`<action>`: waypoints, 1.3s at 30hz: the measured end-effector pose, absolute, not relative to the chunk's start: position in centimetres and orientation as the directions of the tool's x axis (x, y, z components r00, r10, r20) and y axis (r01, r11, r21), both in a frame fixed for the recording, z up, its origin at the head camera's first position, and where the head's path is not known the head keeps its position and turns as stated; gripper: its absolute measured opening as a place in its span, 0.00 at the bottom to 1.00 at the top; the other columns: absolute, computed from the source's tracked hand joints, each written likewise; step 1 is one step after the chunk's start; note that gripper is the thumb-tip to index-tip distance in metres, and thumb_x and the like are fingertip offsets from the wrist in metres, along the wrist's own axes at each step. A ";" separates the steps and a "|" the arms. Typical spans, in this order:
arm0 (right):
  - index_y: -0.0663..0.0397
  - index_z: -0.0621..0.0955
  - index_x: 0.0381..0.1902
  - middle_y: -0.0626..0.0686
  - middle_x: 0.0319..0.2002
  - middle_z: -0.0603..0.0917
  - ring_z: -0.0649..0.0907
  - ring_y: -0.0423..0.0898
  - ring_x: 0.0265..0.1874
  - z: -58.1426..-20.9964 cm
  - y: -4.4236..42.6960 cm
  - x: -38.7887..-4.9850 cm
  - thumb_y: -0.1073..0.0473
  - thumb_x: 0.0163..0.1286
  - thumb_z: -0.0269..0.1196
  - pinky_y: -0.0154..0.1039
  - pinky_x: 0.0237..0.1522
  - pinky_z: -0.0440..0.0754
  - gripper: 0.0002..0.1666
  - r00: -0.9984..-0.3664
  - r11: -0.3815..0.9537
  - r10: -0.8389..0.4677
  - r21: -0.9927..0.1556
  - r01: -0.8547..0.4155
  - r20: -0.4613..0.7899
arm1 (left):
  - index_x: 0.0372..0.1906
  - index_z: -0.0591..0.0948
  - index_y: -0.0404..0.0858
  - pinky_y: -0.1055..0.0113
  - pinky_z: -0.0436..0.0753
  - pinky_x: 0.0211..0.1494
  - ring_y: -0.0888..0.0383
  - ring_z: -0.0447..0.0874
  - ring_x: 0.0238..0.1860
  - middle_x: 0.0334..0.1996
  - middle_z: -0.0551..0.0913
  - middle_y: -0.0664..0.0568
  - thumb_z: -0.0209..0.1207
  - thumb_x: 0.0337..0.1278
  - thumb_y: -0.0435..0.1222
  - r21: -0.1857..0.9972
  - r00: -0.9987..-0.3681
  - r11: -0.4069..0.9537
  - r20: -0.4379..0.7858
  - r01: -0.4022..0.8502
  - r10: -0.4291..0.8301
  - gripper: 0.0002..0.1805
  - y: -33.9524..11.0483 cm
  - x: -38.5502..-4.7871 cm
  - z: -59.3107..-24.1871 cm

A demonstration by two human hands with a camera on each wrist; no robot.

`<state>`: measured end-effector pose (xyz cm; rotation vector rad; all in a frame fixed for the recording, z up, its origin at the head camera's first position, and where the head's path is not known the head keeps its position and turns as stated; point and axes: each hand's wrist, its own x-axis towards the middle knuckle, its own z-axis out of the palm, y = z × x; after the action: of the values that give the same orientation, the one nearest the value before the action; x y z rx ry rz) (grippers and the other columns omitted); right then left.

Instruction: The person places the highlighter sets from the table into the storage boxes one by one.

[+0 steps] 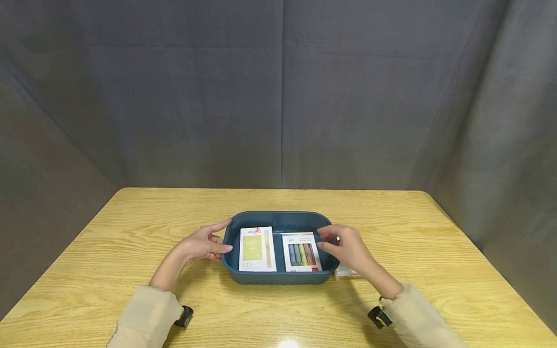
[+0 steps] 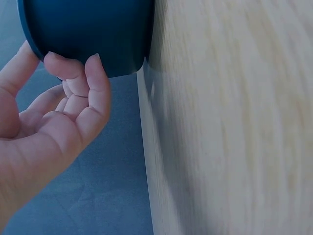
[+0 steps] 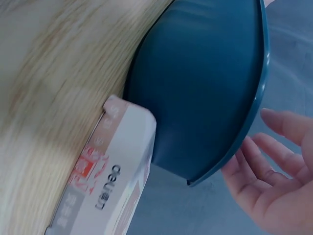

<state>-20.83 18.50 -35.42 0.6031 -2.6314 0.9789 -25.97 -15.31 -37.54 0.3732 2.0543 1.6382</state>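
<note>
Your left hand (image 1: 202, 245) holds the blue bin (image 1: 278, 279) while your right hand (image 1: 347, 245), fingers loosely parted, apparently settles the crayon box (image 1: 302, 253) inside, beside the white-and-yellow box (image 1: 256, 249), the next move likely calling for the carton (image 3: 122, 169) outside.

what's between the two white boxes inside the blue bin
Only a bare strip of the blue bin separates the green-panelled box from the windowed box in the head view.

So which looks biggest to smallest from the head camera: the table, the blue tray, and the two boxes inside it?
1. Table
2. Blue tray
3. Green-labelled box and box with coloured sticks: too alike to rank
</note>
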 end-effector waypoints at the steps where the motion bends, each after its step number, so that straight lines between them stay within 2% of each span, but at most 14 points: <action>1: 0.65 0.81 0.39 0.58 0.36 0.81 0.79 0.50 0.33 -35.4 18.6 -20.8 0.68 0.53 0.65 0.36 0.30 0.77 0.13 -0.877 0.686 -0.282 -0.557 -0.467 0.388 | 0.69 0.46 0.35 0.66 0.77 0.29 0.59 0.66 0.18 0.16 0.64 0.52 0.58 0.52 0.26 0.966 -0.846 0.244 -0.200 -0.085 0.495 0.43 -15.3 -26.0 -37.5; 12: 0.66 0.82 0.37 0.58 0.36 0.80 0.80 0.52 0.31 -35.6 20.1 -20.7 0.69 0.52 0.66 0.35 0.29 0.78 0.12 -0.873 0.675 -0.207 -0.581 -0.454 0.442 | 0.69 0.47 0.36 0.66 0.76 0.28 0.59 0.67 0.18 0.17 0.65 0.51 0.58 0.52 0.25 0.962 -0.851 0.259 -0.209 -0.090 0.482 0.43 -15.3 -25.9 -37.5; 19: 0.68 0.81 0.36 0.59 0.36 0.80 0.80 0.54 0.34 -35.8 21.3 -20.7 0.71 0.49 0.67 0.35 0.29 0.79 0.13 -0.876 0.668 -0.175 -0.600 -0.441 0.449 | 0.69 0.48 0.36 0.67 0.75 0.27 0.59 0.67 0.18 0.17 0.65 0.51 0.59 0.51 0.27 0.961 -0.852 0.262 -0.208 -0.086 0.481 0.44 -15.4 -25.9 -37.5; 25: 0.68 0.81 0.34 0.59 0.35 0.80 0.80 0.54 0.32 -36.2 22.1 -20.6 0.72 0.49 0.66 0.34 0.27 0.78 0.11 -0.865 0.665 -0.155 -0.597 -0.449 0.477 | 0.69 0.48 0.36 0.66 0.76 0.28 0.59 0.68 0.18 0.17 0.65 0.52 0.58 0.52 0.26 0.961 -0.851 0.262 -0.206 -0.084 0.483 0.43 -15.3 -25.9 -37.5; 39: 0.68 0.81 0.34 0.60 0.36 0.79 0.78 0.55 0.33 -36.6 23.8 -20.6 0.71 0.49 0.67 0.34 0.26 0.79 0.11 -0.897 0.713 -0.145 -0.584 -0.388 0.418 | 0.69 0.47 0.36 0.66 0.77 0.29 0.59 0.68 0.18 0.17 0.65 0.52 0.57 0.52 0.26 0.964 -0.848 0.250 -0.206 -0.091 0.488 0.43 -15.3 -25.9 -37.5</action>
<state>-20.61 23.77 -36.64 0.4154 -2.5780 0.9902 -25.93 -15.34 -37.50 0.3612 2.0576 1.6351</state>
